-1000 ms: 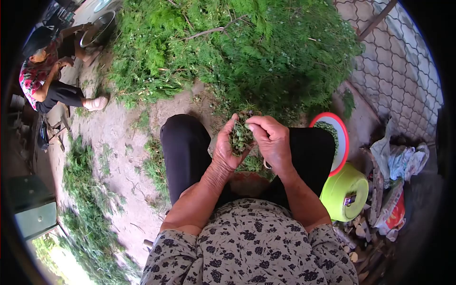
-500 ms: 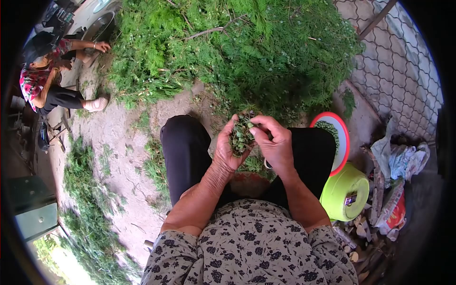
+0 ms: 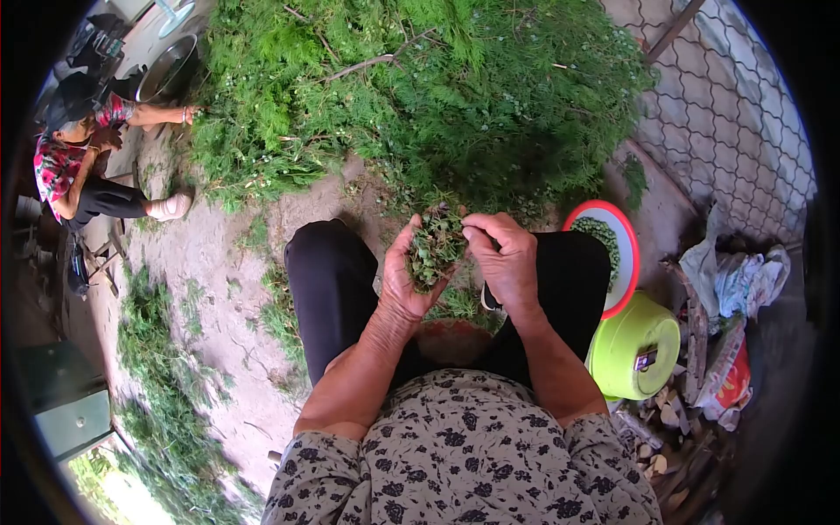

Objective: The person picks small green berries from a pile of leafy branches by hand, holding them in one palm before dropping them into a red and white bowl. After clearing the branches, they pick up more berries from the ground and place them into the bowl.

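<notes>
A clump of small green cones mixed with leafy bits (image 3: 436, 251) rests in my left hand (image 3: 404, 284), cupped around it above my lap. At the right edge of that clump, my right hand (image 3: 510, 262) has its thumb and forefinger pinched together. Whatever lies between those fingertips is too small to make out. Just beyond both hands spreads a large heap of cut evergreen branches (image 3: 420, 114). By my right knee stands a white basin with a red rim (image 3: 632, 271), holding many small green cones (image 3: 598, 234).
A lime-green tub (image 3: 637, 346) lies tipped beside the basin, near firewood (image 3: 669, 411) and plastic bags (image 3: 748, 284). At the far left a co-worker (image 3: 79, 157) sits reaching into the heap, beside a metal bowl (image 3: 169, 70). Loose sprigs (image 3: 166, 376) litter the ground at left.
My right fingertips have shifted from on top of the clump, where they pinched a green cone, to its right edge. The co-worker's arm has straightened toward the heap. The view has shifted slightly.
</notes>
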{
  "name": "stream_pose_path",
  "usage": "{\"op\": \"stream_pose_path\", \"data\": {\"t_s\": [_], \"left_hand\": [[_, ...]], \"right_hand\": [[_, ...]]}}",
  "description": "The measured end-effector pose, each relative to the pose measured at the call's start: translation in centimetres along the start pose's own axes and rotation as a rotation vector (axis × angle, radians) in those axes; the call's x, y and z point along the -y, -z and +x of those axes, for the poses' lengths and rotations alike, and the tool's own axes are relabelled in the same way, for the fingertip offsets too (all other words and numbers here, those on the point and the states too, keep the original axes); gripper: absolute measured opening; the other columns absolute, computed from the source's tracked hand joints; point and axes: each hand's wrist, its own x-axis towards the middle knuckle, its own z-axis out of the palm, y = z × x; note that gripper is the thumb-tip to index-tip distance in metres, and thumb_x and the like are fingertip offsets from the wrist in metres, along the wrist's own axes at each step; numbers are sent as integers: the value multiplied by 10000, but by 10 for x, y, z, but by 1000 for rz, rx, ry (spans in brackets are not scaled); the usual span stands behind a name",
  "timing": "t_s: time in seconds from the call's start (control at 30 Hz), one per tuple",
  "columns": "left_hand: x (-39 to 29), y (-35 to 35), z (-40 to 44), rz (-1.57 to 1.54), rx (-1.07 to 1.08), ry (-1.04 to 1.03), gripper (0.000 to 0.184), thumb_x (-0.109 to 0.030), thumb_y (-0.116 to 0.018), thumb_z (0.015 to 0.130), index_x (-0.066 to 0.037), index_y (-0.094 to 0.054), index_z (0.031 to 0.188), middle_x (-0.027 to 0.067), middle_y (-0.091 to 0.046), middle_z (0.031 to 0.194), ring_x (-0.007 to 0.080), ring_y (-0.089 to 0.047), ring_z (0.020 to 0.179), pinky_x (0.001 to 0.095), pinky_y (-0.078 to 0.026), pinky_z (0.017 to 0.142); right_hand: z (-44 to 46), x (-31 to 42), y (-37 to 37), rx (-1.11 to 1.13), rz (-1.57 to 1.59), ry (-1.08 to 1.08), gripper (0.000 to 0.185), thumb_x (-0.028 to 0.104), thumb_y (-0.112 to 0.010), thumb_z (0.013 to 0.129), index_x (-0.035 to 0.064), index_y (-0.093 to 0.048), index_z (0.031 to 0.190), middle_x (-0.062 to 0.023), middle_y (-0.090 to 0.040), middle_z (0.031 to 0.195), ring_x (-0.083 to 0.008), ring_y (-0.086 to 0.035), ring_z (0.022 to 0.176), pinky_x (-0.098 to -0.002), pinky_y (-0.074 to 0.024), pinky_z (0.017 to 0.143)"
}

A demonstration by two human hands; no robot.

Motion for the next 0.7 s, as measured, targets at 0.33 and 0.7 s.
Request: {"op": "stream_pose_path", "data": {"t_s": [0.33,0.7], "left_hand": [[3,-14,-4,61,-57,-47,367,-382,-459,944,-85,-620,1088,55,-687,976,209,-654,870,370,-544,732],[5,8,7,2,67,-43,380,-296,-467,946,-40,-548,1216,133,-610,1177,240,-597,1056,398,-499,904]], "right_hand": [[-4,-3,-3,14,-57,83,197,-39,-666,752,20,-641,939,-106,-665,893,-187,-643,753,-274,-501,677],[-1,-2,1,103,-87,57,245,-39,-663,742,38,-622,972,-132,-671,974,-223,-673,805,-298,-526,698]]}}
